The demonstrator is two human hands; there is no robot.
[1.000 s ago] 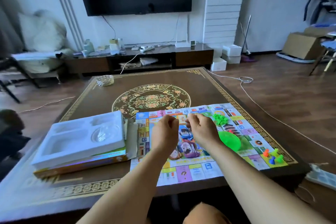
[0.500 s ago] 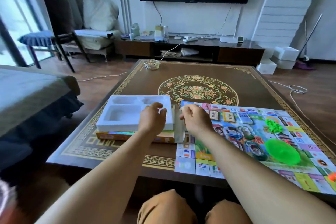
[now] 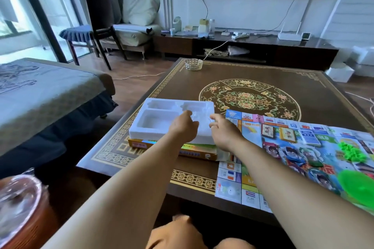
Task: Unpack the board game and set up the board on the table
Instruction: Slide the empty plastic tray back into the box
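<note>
Both hands are reaching over the white foam tray: the left hand and right hand are pinching something small and clear there, though I cannot tell what. Beside it, the game board is lying flat on the table. Gentle, slow fingers should work best.

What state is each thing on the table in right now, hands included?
game board: unfolded flat on the table
white tray: compartments look empty, sitting on the game box
game box: lying flat under the tray
left hand: over the tray, fingers curled, grip unclear
right hand: over the tray's right edge, fingers loosely spread
green dome: resting on the board
</note>
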